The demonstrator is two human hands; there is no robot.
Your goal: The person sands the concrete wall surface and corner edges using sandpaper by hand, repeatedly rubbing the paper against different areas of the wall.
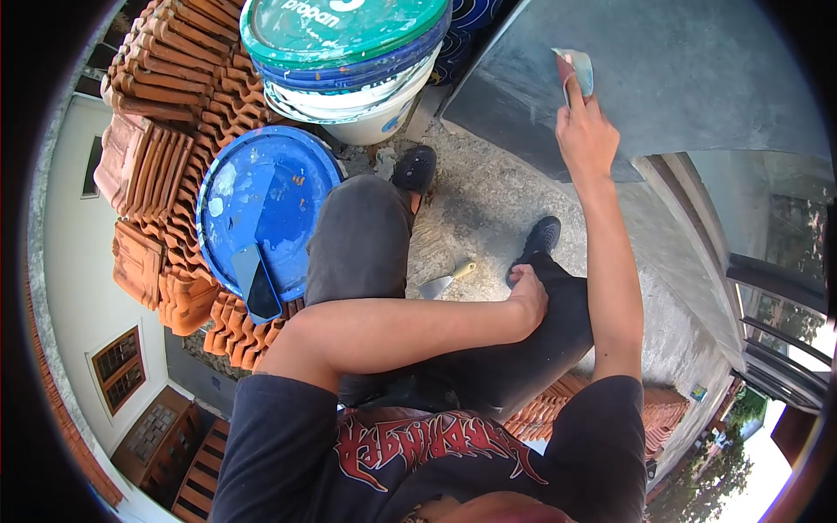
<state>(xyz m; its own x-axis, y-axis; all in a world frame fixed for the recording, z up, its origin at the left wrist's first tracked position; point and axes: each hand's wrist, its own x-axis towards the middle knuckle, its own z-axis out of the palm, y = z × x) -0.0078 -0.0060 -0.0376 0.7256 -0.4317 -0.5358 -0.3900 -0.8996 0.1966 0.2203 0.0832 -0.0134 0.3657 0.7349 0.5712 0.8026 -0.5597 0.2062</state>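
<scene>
My right hand (588, 139) is raised at the upper right, its fingers closed on a folded piece of sandpaper (582, 74), reddish on one side and pale on the other. The sandpaper lies against a smooth dark grey surface (697, 78). Lower down, my left hand (528, 298) rests on my right leg with its fingers curled in, and nothing shows in it. A putty knife (452, 277) with a yellowish handle lies on the concrete floor between my legs, left of that hand.
To the left, a phone (257, 283) lies on a blue bucket lid (288, 200). Stacked paint buckets with a green lid (349, 30) stand at the top. Orange roof tiles (157, 166) are piled along the left side. A ledge (689, 209) runs down the right.
</scene>
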